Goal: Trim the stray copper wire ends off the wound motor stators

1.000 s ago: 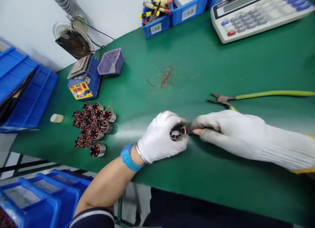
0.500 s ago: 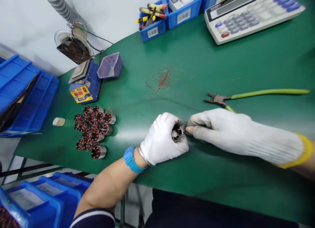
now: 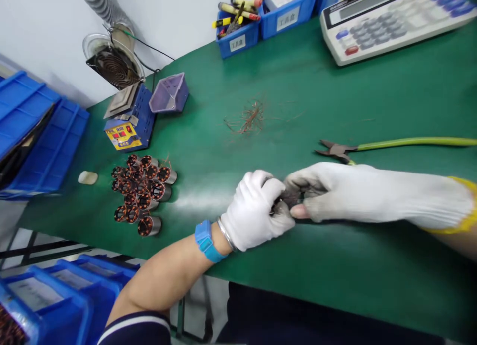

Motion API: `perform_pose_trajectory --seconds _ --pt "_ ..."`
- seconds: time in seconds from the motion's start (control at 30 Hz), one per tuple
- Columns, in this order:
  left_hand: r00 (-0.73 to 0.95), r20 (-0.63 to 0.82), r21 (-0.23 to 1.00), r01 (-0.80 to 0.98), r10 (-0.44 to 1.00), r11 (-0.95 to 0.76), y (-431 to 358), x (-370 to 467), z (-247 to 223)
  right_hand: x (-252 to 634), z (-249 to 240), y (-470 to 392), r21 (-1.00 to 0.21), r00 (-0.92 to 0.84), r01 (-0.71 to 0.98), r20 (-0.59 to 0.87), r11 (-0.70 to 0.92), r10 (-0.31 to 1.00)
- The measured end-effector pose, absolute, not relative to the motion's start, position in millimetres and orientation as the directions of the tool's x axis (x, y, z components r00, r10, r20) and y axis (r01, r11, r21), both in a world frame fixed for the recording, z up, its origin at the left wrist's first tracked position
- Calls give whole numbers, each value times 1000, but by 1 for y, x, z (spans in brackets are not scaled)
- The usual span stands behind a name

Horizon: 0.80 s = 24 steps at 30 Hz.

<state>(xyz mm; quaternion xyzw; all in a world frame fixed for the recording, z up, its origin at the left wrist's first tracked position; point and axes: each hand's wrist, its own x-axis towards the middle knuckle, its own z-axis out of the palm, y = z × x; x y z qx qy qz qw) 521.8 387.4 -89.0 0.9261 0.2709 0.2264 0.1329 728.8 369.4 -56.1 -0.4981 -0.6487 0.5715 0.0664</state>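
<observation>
My left hand [image 3: 255,211], in a white glove, is wrapped round a small motor stator [image 3: 276,205], most of which the fingers hide. My right hand [image 3: 328,193], also gloved, meets it from the right. Its darkened fingertips press against the open end of the stator, and the bare thumb tip shows below them. What those fingers pinch is hidden. Just beyond the right hand lie cutting pliers [image 3: 339,150] with green handles. A group of similar stators [image 3: 139,191] with copper windings and metal shells stands at the left of the table.
Loose copper wire clippings [image 3: 251,119] lie mid-table. Behind are blue tool boxes [image 3: 238,44] and a large calculator [image 3: 380,29]. At the left stand a blue device with a yellow panel [image 3: 124,137], a purple bin [image 3: 169,94], a whitish block [image 3: 88,177] and blue crates [image 3: 40,141].
My right fingers have moved over the stator's end, covering it. The stator has turned in my left hand, so its windings show less. The view has shifted slightly.
</observation>
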Motion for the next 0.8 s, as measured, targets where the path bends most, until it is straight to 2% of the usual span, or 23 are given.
perform_pose_trajectory --seconds 0.13,0.23,0.33,0.43,0.47,0.53,0.6,0.63,0.67,0.73,0.8 --pt "738 340 396 450 583 -801 386 523 -88 726 -70 369 -808 -480 568 -478 -154 736" --pt "698 318 546 418 641 -726 388 520 -88 723 -72 365 -822 -442 546 -449 -164 776" --pt "631 173 826 325 756 -460 396 512 -85 720 -65 360 -841 -404 508 -423 -186 811" --pt "543 -29 971 216 839 -105 408 502 -74 719 -56 355 -881 -392 440 -364 -176 845" --pt "561 -122 980 199 819 9 411 499 -69 718 -54 353 -893 -390 422 -333 -155 858" --pt "669 -340 940 253 661 228 413 495 -60 718 -51 350 -911 -387 395 -284 -121 877" --pt "731 -478 874 342 487 344 411 493 -53 718 -50 349 -920 -397 375 -272 -115 876" --pt "737 -502 858 357 453 369 409 493 -51 718 -50 348 -924 -408 363 -275 -122 870" --pt "736 -498 859 345 459 379 406 494 -50 718 -50 348 -927 -421 351 -284 -134 862" --pt "737 -390 914 236 552 329 400 494 -50 718 -51 348 -931 -445 325 -304 -164 842" --pt "749 -173 985 124 639 121 396 494 -49 718 -52 347 -940 -441 295 -295 -174 848"
